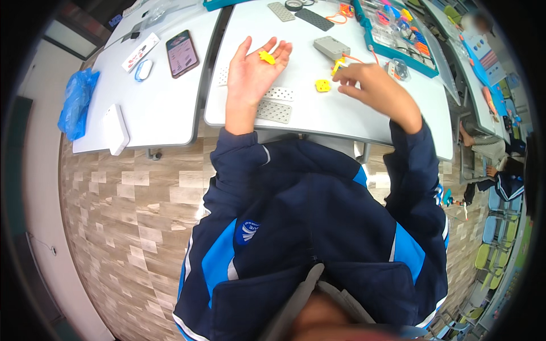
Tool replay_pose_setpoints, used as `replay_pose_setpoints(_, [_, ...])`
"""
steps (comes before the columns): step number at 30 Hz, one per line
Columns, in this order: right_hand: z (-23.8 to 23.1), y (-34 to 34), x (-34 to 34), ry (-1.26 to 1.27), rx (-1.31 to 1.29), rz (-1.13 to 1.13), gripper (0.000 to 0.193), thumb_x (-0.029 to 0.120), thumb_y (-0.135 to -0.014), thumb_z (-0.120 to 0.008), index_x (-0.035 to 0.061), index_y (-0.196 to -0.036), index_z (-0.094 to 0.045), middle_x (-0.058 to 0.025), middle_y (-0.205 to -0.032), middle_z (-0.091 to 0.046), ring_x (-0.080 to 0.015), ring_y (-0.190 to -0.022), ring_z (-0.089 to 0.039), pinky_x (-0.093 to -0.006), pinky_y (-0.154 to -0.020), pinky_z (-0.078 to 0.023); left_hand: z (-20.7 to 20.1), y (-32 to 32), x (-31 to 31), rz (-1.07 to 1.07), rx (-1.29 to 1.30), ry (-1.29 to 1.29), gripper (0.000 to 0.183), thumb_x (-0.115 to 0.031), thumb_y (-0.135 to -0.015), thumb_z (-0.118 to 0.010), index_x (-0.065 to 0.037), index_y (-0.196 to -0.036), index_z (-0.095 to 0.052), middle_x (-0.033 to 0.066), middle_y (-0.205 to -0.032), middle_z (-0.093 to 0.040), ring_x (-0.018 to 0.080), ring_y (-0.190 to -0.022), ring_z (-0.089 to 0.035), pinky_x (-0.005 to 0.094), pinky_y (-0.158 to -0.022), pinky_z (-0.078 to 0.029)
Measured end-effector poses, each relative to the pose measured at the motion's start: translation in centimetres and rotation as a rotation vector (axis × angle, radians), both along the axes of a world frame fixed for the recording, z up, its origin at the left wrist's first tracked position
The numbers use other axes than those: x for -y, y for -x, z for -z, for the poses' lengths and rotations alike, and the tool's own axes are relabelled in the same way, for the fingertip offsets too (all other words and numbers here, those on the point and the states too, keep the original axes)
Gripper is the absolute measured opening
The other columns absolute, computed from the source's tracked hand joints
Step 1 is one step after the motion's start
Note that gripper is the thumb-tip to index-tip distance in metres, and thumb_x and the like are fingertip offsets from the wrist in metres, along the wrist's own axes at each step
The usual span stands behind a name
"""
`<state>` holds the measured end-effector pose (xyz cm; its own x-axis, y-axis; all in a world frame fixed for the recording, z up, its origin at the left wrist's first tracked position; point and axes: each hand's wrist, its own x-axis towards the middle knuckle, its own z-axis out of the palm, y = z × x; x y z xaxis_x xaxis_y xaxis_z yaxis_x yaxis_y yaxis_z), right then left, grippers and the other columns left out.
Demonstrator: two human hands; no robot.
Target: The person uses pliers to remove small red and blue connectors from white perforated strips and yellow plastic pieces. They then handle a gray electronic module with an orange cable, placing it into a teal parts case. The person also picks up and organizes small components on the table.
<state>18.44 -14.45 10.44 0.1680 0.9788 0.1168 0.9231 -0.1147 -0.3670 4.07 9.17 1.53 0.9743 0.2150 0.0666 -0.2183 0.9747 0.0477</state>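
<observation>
The left hand (249, 77) is turned palm up above the white desk (327, 116), with its fingers (284, 53) apart, and a small yellow piece (267, 57) lies on it. The right hand (375, 85) has bent fingers (354, 74) just beside another yellow piece (336, 67); whether they clamp it, one cannot tell. A yellow block (322, 85) rests on the desk, near this hand and the grey box (331, 48).
</observation>
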Motion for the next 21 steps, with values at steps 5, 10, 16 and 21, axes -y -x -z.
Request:
replay_pose_setpoints(5, [4.7, 1.2, 1.3, -0.455, 0.181, 0.278, 0.019, 0.005, -0.084, -0.073, 0.0023, -0.103, -0.071, -0.0137, -0.104, -0.068, -0.032, -0.101, -0.061, -0.0395, -0.087, -0.049, -0.6, -0.8, 0.7, -0.263, -0.156, -0.517, 0.051, -0.019, -0.101, -0.047, 0.015, -0.138, -0.04, 0.0301, -0.14, -0.045, 0.0402, -0.137, -0.046, 0.042, -0.112, -0.043])
replay_pose_setpoints(10, [8.1, 2.8, 1.9, -0.592, 0.021, 0.402, 0.02, 0.007, -0.083, -0.074, 0.0032, -0.102, -0.071, -0.013, -0.105, -0.066, -0.0311, -0.102, -0.058, -0.0391, -0.089, -0.048, 0.1, -2.1, 1.9, -0.633, -0.6, -1.739, 0.03, -0.016, -0.1, -0.052, 0.002, -0.118, -0.067, 0.0161, -0.12, -0.065, 0.0329, -0.119, -0.061, 0.0389, -0.102, -0.048])
replay_pose_setpoints(16, [9.4, 4.6, 0.6, -0.517, 0.005, 0.354, 0.033, 0.012, -0.085, -0.074, 0.0031, -0.117, -0.069, -0.0149, -0.109, -0.064, -0.0322, -0.106, -0.059, -0.0398, -0.091, -0.05, 2.1, -3.5, 3.4, -0.826, -0.526, -2.329, 0.023, -0.011, -0.095, -0.06, -0.003, -0.116, -0.067, 0.019, -0.122, -0.062, 0.0377, -0.12, -0.058, 0.042, -0.102, -0.046])
replay_pose_setpoints(21, [9.2, 4.4, -0.5, -0.475, 0.024, 0.364, 0.035, 0.016, -0.088, -0.073, 0.0057, -0.121, -0.068, -0.0132, -0.109, -0.063, -0.0325, -0.099, -0.063, -0.0406, -0.084, -0.053, 1.2, -2.8, 4.5, -0.947, -0.49, -2.509, 0.025, -0.012, -0.095, -0.064, -0.002, -0.117, -0.067, 0.018, -0.129, -0.061, 0.0382, -0.128, -0.053, 0.0428, -0.105, -0.045])
